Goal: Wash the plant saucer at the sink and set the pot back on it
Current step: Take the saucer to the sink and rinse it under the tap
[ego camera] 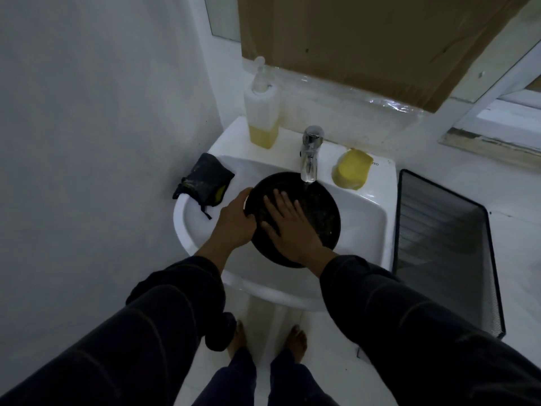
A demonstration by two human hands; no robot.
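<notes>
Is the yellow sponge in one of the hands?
No, the yellow sponge lies on the sink rim right of the tap, away from both hands.

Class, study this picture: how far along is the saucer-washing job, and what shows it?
Done: the saucer is at the sink under the running tap. In hand: the left hand grips its rim while the right hand rubs flat inside. Left: finishing the wash and setting the pot, not in view, back on it.

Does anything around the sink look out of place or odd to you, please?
Mainly the dark cloth: it lies crumpled on the sink rim's left edge, part hanging over the outside. The cardboard sheet above the faucet also sits askew.
</notes>
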